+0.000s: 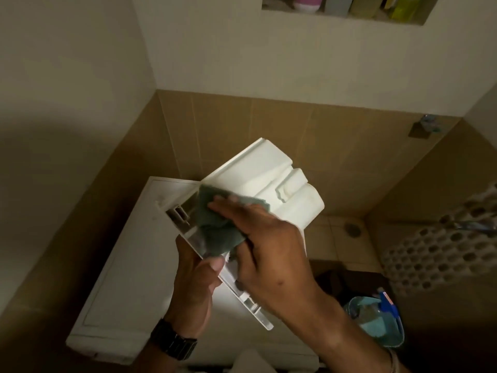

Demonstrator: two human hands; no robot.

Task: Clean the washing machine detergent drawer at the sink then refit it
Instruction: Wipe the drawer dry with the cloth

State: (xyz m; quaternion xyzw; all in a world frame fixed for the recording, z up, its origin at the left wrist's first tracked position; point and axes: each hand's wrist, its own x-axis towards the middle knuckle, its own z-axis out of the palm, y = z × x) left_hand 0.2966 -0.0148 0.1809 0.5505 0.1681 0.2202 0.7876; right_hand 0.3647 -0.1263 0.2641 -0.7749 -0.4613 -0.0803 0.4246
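The left hand (196,275) grips the white plastic detergent drawer (258,189); the flat right hand (263,238) presses a grey-green cloth (215,227) on it. A hard push could make the drawer slip and fall.

- Your left hand (195,278) grips the front end of the white detergent drawer (258,189). Your thumb curls over its edge.
- The drawer is turned over and tilted. Its bumpy underside faces up, above the white washing machine (129,265).
- Your right hand (266,243) lies flat on a grey-green cloth (215,224) and presses it on the drawer with straight fingers.
- You wear a black watch (173,341) on your left wrist.
- A blue tub (376,324) sits low on your right. A spray bottle (387,302) stands in it.
- A white basket with holes (435,249) is further right.
- Bottles (349,5) stand in a wall shelf up high.
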